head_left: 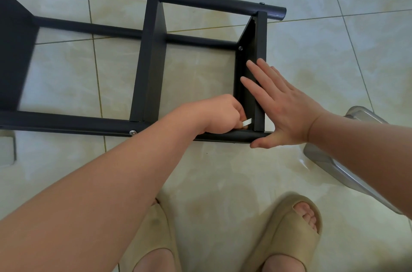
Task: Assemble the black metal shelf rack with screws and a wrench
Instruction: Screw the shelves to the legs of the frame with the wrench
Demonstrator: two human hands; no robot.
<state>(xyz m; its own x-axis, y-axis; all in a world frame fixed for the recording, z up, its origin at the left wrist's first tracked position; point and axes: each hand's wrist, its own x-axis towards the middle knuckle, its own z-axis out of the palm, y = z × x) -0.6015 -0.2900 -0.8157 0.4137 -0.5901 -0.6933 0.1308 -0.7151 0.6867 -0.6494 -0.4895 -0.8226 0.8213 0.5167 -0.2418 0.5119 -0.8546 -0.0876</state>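
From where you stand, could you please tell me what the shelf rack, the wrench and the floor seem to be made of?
The shelf rack: likely metal with a matte black painted or powder-coated finish; thin folded panels, round tubes, faint sheen.
The wrench in the left hand: apparently bare flat steel, silvery and bright.
The floor: glazed ceramic or stone-look tiles, glossy with grout lines.

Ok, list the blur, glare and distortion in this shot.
Head view: the black metal shelf rack is blurred at its left end; its tubes bow from the wide lens; the glossy beige floor tiles show glare; left hand and right hand are sharp.
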